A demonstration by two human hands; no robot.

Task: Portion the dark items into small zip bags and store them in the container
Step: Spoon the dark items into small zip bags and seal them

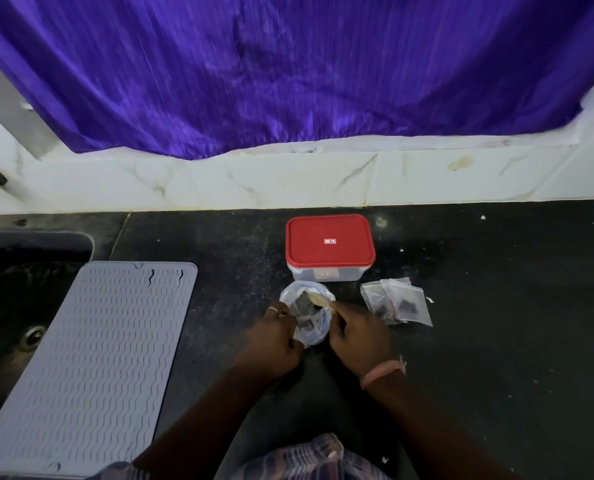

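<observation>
Low in the middle of the frame, the left hand (277, 336) grips the rim of a large clear bag (307, 315) of dark items (305, 323), while the right hand (357, 336) pinches a pale scoop (318, 299) dipped into its mouth. Just right lie filled small zip bags (397, 301) on the counter (496, 306); above them the container (330, 247) stands lidded. Portioning seems underway; next, probably an empty bag is needed.

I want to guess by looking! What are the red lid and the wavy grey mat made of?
The red lid looks like smooth, slightly shiny plastic, moulded with rounded corners. The grey mat seems to be soft matte silicone or rubber, judging by its wavy ridges; the picture can't confirm that.
</observation>
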